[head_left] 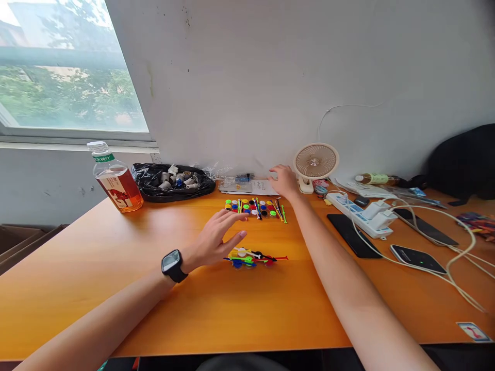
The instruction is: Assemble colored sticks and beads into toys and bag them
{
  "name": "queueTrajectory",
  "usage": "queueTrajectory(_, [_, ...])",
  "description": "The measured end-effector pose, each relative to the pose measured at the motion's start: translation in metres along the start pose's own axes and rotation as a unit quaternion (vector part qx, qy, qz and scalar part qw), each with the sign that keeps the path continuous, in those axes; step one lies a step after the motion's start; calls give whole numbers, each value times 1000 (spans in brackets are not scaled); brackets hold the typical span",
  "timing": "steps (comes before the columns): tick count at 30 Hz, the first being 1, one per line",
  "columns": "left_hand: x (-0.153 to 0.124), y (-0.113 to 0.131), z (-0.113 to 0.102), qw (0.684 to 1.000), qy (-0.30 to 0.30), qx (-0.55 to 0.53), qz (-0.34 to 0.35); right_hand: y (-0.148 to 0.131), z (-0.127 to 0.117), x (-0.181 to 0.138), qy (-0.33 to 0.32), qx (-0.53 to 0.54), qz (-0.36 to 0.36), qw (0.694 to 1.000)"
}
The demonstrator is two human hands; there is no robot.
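Note:
My left hand (216, 237), with a dark-banded watch on its wrist, is held over the table with fingers stretched and thumb apart. Just right of and below its thumb lies a small pile of colourful plastic discs and thin sticks (251, 257). Farther back, similar discs in rows (232, 206) lie with several coloured sticks (279, 210) among them. My right hand (285, 181) reaches to the back of the table, fingers apart and nothing visible in them. It is beside some papers (263, 187) and left of a small clip fan (315, 162).
A bottle of reddish drink (119, 180) stands at the left, near a black plastic bag (170, 193) holding small grey and white parts. On the right are a power strip (358, 216), phones (417, 258), loose white cables and a lying bottle (377, 179). A wall bounds the back.

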State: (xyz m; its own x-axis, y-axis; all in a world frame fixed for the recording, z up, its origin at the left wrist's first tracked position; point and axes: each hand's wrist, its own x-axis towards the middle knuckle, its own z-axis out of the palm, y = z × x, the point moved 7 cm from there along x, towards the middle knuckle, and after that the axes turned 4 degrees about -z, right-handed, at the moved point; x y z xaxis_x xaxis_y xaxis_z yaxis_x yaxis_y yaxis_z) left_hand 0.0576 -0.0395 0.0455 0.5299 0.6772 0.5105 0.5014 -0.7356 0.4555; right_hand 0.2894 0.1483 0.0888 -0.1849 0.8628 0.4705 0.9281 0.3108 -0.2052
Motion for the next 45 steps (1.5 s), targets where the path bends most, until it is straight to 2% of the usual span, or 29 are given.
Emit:
queueTrajectory(2, [11, 0, -19, 997, 63, 34, -10, -7, -29, 5, 35, 76, -39, 996])
queueTrajectory(4, [27, 4, -43, 991, 111, 80, -7, -20, -53, 3, 32, 196, -85, 976])
queueTrajectory(5, [38, 8, -57, 987, 123, 108, 3, -30, -63, -1, 15, 239, -107, 965])
queueTrajectory(8, [72, 18, -104, 975, 155, 158, 13, -72, -80, -19, -90, 329, -181, 922])
queueTrajectory(10, [95, 21, -122, 986, 94, 137, -4, -100, -87, -32, -150, 375, -214, 889])
queueTrajectory(12, [108, 18, -121, 992, -37, 112, -44, -120, -91, -42, -182, 403, -234, 866])
queueTrajectory(14, [109, 13, -112, 979, -146, 114, -81, -131, -92, -47, -199, 424, -241, 850])
queueTrajectory(17, [102, -1, -97, 960, -222, 116, -128, -131, -91, -48, -205, 447, -242, 837])
queueTrajectory(20, [96, -19, -86, 951, -261, 45, -157, -123, -86, -44, -204, 455, -236, 834])
queueTrajectory(23, [96, -35, -89, 954, -248, -16, -167, -112, -76, -40, -216, 463, -214, 833])
queueTrajectory(27, [95, -51, -101, 962, -220, -40, -156, -101, -69, -38, -219, 490, -176, 825])
queueTrajectory(31, [92, -58, -109, 970, -195, -39, -137, -85, -75, -30, -137, 516, -134, 835])
queueTrajectory(34, [91, -63, -108, 969, -189, -80, -138, -73, -79, -24, -77, 531, -106, 837])
queueTrajectory(38, [90, -67, -101, 953, -176, -180, -166, -60, -84, -17, 0, 548, -78, 833])
queueTrajectory(42, [92, -69, -94, 929, -132, -266, -222, -52, -88, -12, 93, 563, -57, 819])
queueTrajectory(45, [97, -71, -90, 920, -91, -299, -235, -53, -89, -11, 120, 563, -56, 816])
